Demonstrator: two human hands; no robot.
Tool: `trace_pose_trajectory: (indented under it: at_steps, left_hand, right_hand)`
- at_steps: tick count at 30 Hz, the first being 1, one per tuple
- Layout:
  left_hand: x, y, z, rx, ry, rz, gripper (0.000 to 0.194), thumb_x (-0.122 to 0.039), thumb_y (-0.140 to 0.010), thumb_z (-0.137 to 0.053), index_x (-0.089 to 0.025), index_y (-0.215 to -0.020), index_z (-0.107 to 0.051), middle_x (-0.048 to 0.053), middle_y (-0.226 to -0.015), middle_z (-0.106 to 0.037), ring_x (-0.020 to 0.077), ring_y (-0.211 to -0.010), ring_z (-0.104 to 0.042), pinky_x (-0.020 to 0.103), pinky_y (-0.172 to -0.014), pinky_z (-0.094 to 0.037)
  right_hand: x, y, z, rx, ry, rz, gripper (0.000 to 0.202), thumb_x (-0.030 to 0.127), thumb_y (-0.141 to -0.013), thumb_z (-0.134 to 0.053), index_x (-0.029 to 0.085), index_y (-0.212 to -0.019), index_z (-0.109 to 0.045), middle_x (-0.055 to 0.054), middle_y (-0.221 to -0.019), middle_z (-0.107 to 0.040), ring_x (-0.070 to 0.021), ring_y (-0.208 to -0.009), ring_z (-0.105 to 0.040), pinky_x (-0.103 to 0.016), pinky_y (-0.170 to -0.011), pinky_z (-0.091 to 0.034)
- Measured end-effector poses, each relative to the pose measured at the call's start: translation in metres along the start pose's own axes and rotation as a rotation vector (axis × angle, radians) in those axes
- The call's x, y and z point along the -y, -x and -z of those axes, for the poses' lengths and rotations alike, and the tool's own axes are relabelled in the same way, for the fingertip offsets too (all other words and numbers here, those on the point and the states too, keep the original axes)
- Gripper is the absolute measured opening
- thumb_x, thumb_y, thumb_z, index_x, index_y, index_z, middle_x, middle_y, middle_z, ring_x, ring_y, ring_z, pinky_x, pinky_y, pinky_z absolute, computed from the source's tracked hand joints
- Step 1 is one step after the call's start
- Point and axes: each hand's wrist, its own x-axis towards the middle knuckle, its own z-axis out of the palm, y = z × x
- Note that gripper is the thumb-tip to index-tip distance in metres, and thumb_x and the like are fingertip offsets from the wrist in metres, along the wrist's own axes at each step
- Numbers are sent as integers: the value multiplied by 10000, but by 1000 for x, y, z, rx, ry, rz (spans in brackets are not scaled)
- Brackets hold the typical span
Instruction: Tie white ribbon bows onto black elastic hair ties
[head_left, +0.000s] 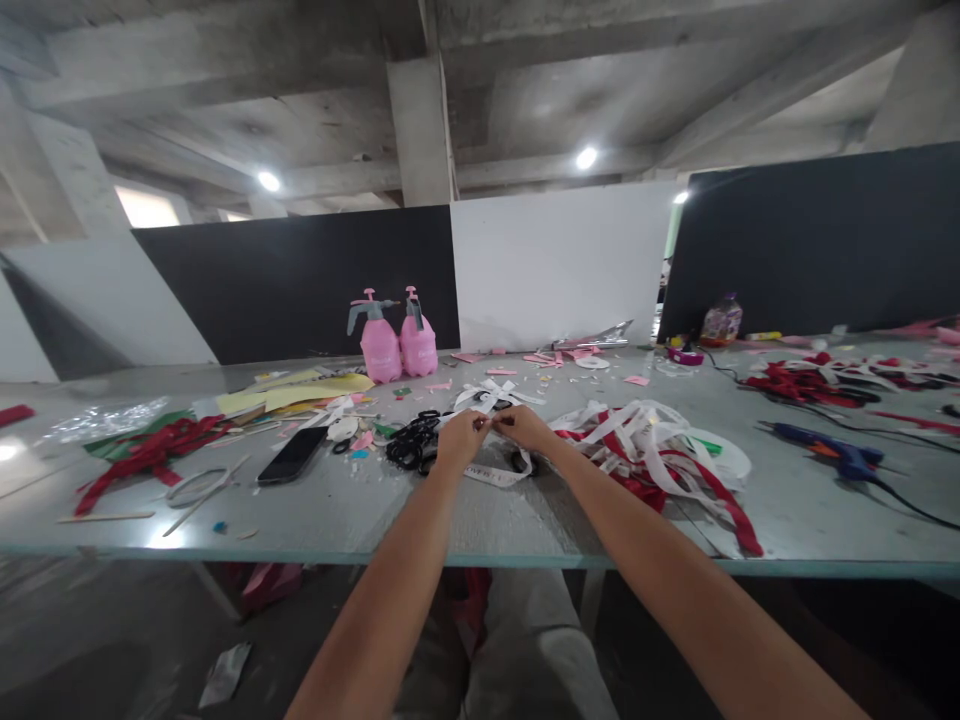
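Both my hands meet over the middle of the table. My left hand (pixel 459 437) pinches a white printed ribbon (pixel 499 477), and the fingers of my right hand (pixel 523 428) are closed on the same ribbon, close to the left fingertips. A loop of it hangs below my hands, with dark lettering along it. Just beyond the fingers lies a white ribbon bow (pixel 491 393). A heap of black bands (pixel 411 440) sits left of my left hand. To the right of my right hand is a tangle of white and red ribbons (pixel 645 440).
Two pink spray bottles (pixel 381 350) stand at the back. On the left are a phone (pixel 292 455), a red ribbon bow (pixel 161 450) and yellow sheets (pixel 300 390). A blue glue gun (pixel 825 450) with its cord lies right; a plastic bottle (pixel 721 322) stands behind.
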Motion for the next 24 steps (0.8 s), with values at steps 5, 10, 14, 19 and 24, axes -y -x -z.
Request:
trace_pose_trajectory:
  at_steps: [5, 10, 14, 19, 24]
  left_hand:
    - [-5, 1, 2, 55, -91, -50, 203, -319, -838, -526, -245, -945, -682, 47, -901, -664, 168, -827, -598, 239, -685, -389]
    - [-9, 0, 1, 100, -217, -34, 199, -311, -839, -514, -237, -924, -678, 40, -948, -670, 171, -869, -602, 245, -721, -388]
    - [-11, 1, 2, 118, -259, -16, 231, -334, -865, -478, -244, -955, -670, 25, -973, -669, 156, -889, -602, 234, -737, -389]
    - [-10, 2, 4, 116, -231, -55, 262, -350, -884, -450, -256, -1005, -663, 24, -981, -670, 147, -890, -601, 228, -732, -386]
    - [-12, 1, 4, 116, -254, -45, 247, -326, -871, -467, -249, -971, -679, 23, -958, -675, 145, -875, -600, 231, -718, -380]
  right_hand:
    - [-2, 0, 0, 2, 3, -34, 238, 282, -763, -530, 148, -720, -722, 3, -575, -577, -112, -558, -461, -218, -543, -316]
    - [-3, 0, -1, 27, 12, -43, 237, 262, -753, -534, 139, -734, -736, -8, -604, -618, -123, -584, -495, -217, -561, -348]
    - [-3, 1, -2, 15, 0, -53, 241, 258, -748, -545, 126, -765, -745, -25, -649, -655, -128, -610, -516, -215, -582, -364]
    - [-3, 1, 0, -8, -4, -73, 261, 272, -757, -529, 123, -763, -743, -17, -618, -627, -121, -588, -493, -212, -559, -347]
    - [-4, 0, -1, 7, -14, -83, 270, 289, -755, -528, 114, -766, -734, -6, -578, -579, -106, -547, -441, -209, -525, -313]
